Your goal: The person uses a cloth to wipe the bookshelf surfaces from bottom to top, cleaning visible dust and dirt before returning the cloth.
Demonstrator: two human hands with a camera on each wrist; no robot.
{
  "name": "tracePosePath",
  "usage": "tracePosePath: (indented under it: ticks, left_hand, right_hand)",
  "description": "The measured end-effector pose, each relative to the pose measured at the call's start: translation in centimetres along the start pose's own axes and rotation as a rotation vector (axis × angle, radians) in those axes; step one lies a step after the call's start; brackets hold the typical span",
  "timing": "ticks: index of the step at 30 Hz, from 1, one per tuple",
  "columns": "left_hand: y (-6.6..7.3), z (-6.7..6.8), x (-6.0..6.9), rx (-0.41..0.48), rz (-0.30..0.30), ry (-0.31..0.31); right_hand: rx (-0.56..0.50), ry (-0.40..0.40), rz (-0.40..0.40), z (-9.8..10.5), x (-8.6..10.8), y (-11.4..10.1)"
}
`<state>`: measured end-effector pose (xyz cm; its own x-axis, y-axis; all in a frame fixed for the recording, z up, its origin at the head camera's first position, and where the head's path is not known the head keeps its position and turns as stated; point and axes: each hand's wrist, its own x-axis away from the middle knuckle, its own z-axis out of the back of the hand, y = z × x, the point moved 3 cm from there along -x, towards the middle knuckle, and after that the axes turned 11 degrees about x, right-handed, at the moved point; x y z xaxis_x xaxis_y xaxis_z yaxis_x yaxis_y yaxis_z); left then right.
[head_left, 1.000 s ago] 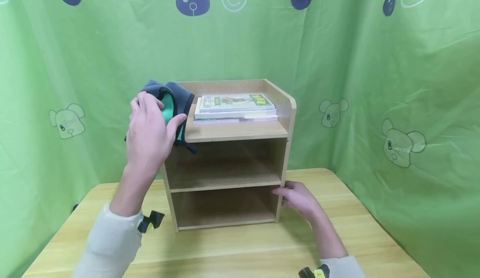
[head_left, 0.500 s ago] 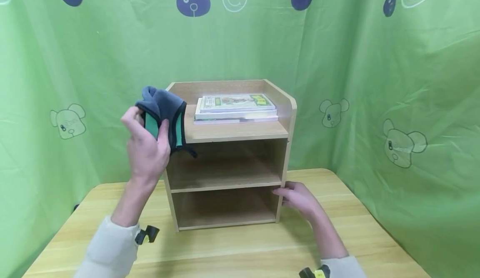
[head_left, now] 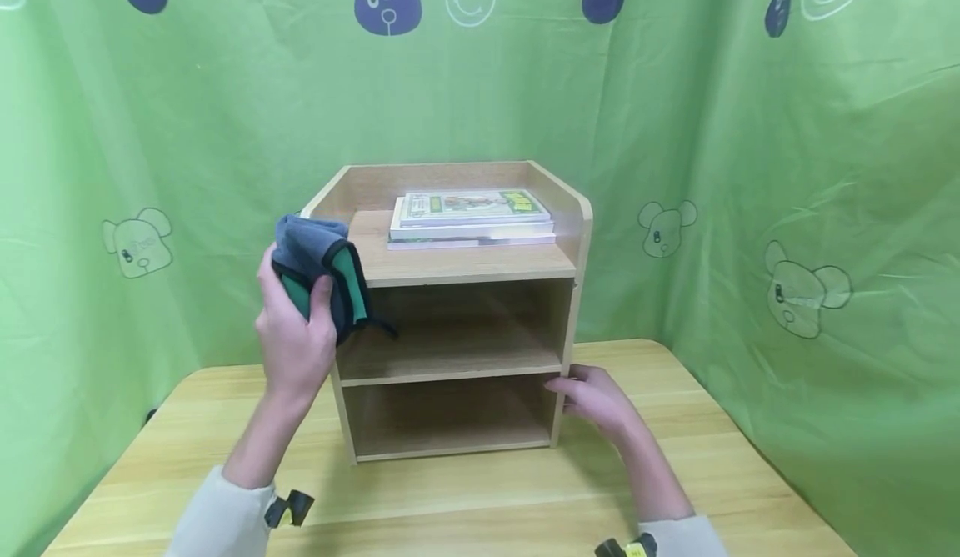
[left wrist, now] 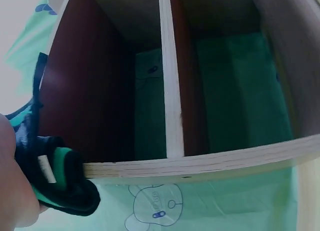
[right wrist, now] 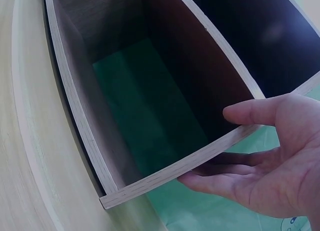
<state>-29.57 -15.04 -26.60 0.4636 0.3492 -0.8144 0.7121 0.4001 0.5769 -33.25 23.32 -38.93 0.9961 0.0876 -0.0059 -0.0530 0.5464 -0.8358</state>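
My left hand (head_left: 296, 348) grips a folded cloth (head_left: 311, 244), blue-grey on one side and green on the other, with black edging and a dark loop hanging off it. The bunched cloth (left wrist: 75, 191) is beside the left side panel in the left wrist view, where a small white label shows. A wooden shelf unit (head_left: 457, 373) stands on the table. My right hand (head_left: 596, 398) holds its right side panel low down, thumb on the inside and fingers outside, as the right wrist view also shows.
Several stacked books (head_left: 472, 222) lie on the unit's top, between raised side and back edges. The wooden tabletop (head_left: 450, 499) extends in front and to both sides. A green patterned curtain (head_left: 225, 107) surrounds the table behind and at the sides.
My left hand has brought the cloth down from the unit's top left corner, along the left side toward me, uncovering that corner. The right hand has stayed on the side panel.
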Motion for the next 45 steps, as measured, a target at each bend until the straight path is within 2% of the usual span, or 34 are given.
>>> tracePosePath:
  ticks: [3, 6, 13, 17, 20, 23, 26, 29, 33, 37, 40, 45]
  left_hand:
    - [-0.4, 0.8, 0.6, 0.003, 0.089, -0.042]
    - [-0.7, 1.5, 1.0, -0.027, 0.157, -0.109]
    - [-1.8, 2.3, 2.4, -0.144, 0.252, -0.285]
    - [-2.4, 2.6, 2.7, -0.181, 0.318, -0.393]
    - [-2.9, 3.0, 2.6, -0.195, 0.378, -0.494]
    - [-3.8, 3.3, 2.9, -0.198, 0.436, -0.619]
    - [-5.2, 3.5, 3.6, -0.171, 0.472, -0.746]
    - [-7.2, 3.6, 4.9, -0.115, 0.518, -0.832]
    - [-9.8, 3.7, 7.2, -0.074, 0.622, -0.877]
    - [-11.1, 3.6, 8.8, -0.043, 0.713, -0.875]
    - [-11.1, 3.5, 9.1, -0.056, 0.707, -0.875]
    - [-10.1, 3.5, 8.3, -0.133, 0.638, -0.867]
  right_hand:
    - [0.011, 0.007, -0.005, -0.1, 0.0, 0.0]
    - [0.008, 0.011, -0.007, -0.2, -0.1, 0.0]
    - [-0.007, 0.007, -0.012, -0.1, -0.2, 0.2]
    - [-0.009, 0.007, -0.014, 0.0, -0.1, 0.2]
    - [-0.006, 0.007, -0.016, 0.1, -0.1, 0.1]
    - [-0.006, 0.003, -0.015, 0.1, 0.0, 0.1]
    - [-0.001, 0.003, -0.016, 0.2, 0.0, 0.1]
    - [0.004, 0.001, -0.018, 0.1, 0.1, 0.1]
    - [0.003, -0.005, -0.02, 0.0, 0.2, 0.1]
    - [-0.013, -0.007, -0.022, 0.0, 0.1, 0.0]
    - [-0.015, 0.001, -0.024, 0.1, 0.0, 0.0]
    - [-0.001, -0.002, -0.022, 0.1, 0.2, 0.0]
